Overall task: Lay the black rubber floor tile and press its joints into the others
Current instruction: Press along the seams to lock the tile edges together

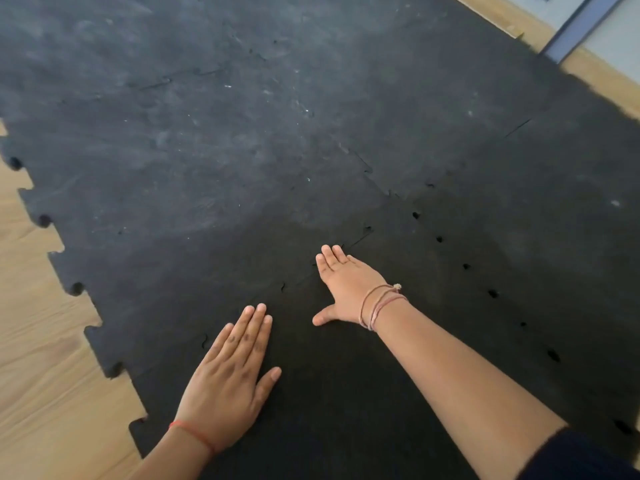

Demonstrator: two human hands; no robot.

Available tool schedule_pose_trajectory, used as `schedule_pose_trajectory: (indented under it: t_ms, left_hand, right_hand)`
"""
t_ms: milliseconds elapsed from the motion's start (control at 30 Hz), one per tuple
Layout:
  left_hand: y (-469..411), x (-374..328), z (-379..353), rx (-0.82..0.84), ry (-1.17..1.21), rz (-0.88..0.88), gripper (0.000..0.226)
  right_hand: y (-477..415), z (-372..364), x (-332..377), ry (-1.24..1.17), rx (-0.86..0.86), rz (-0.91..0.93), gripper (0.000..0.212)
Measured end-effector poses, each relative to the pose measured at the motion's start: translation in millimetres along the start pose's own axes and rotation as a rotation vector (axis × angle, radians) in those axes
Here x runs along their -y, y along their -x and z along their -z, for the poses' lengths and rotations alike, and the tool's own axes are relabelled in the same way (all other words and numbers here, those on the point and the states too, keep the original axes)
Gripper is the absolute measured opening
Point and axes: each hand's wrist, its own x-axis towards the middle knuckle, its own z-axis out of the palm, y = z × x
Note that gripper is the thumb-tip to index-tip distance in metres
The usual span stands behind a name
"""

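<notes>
Nearest us, the tile [346, 393] lies flat among the others [207, 150], our left hand [228, 379] and right hand [346, 289] spread open, holding nothing, pressing its far seam [282, 287]; next, we judge, the right seam [491, 292].

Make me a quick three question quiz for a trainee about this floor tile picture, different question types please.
1. True or false: both hands lie flat, palms down, on the black rubber tile.
2. Which hand reaches farther forward along the joint? A) left hand B) right hand
3. Fill in: beside the tiles' toothed outer edge on the left lies bare ______ floor.

Key: 1 true. 2 B. 3 wooden.
</notes>
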Motion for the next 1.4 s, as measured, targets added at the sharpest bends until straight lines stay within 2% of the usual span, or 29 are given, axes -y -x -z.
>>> schedule_pose_trajectory:
  t_ms: [67, 200, 300, 333, 400, 433, 500, 633, 867, 1067, 1167, 1267, 1333, 1400]
  left_hand:
    - [-3.2, 0.8, -0.9, -0.003, -0.019, 0.014, 0.064]
    - [-2.3, -0.9, -1.6, 0.026, -0.013, 0.008, 0.065]
    - [-4.0, 2.1, 0.7, 0.024, -0.025, -0.006, 0.066]
    - [-7.8, 2.8, 1.1, 0.02, -0.027, -0.02, 0.066]
    - [-24.4, 0.3, 0.7, 0.001, -0.029, -0.037, 0.067]
    - [-38.2, -3.4, -0.4, -0.02, -0.037, -0.041, 0.068]
    - [-72.9, -12.7, -3.2, -0.037, -0.042, -0.057, 0.069]
    - [-121.6, -27.2, -7.3, -0.008, -0.032, -0.092, 0.071]
    - [-123.8, -26.1, -12.9, -0.042, 0.027, -0.087, 0.066]
    - [-135.1, -42.6, -14.6, -0.027, 0.047, -0.015, 0.072]
    - [-139.2, -42.7, -17.1, -0.025, -0.007, -0.149, 0.07]
    - [-143.9, -40.3, -17.4, -0.021, -0.015, -0.22, 0.068]
    - [-142.8, -38.9, -17.1, -0.005, -0.003, -0.219, 0.067]
    - [-141.7, -39.4, -17.3, -0.001, 0.011, -0.208, 0.066]
  right_hand:
    - [-5.7, 4.5, -4.2, -0.033, 0.043, 0.004, 0.095]
    - [-11.5, 16.6, -30.2, -0.082, 0.07, 0.077, 0.06]
    - [-1.1, -10.1, -31.6, -0.109, -0.09, 0.087, 0.055]
    - [4.7, -28.1, -25.9, -0.131, -0.213, 0.048, 0.057]
    - [11.0, -57.7, -15.9, -0.224, -0.449, -0.119, 0.083]
    - [8.4, -63.9, -17.4, -0.281, -0.498, -0.22, 0.095]
    - [-0.5, -61.8, -24.7, -0.332, -0.531, -0.368, 0.104]
    - [-11.0, -53.7, -32.5, -0.275, -0.541, -0.379, 0.105]
    - [-16.6, -54.3, -34.4, -0.279, -0.549, -0.432, 0.094]
    - [-14.8, -52.2, -39.2, -0.353, -0.56, -0.352, 0.099]
    - [-9.6, -55.0, -44.6, -0.394, -0.51, -0.308, 0.088]
    - [5.4, -61.0, -77.0, -0.43, -0.537, -0.5, 0.11]
    - [14.1, -61.3, -103.6, -0.469, -0.479, -0.655, 0.123]
    - [17.2, -53.7, -116.2, -0.492, -0.402, -0.662, 0.13]
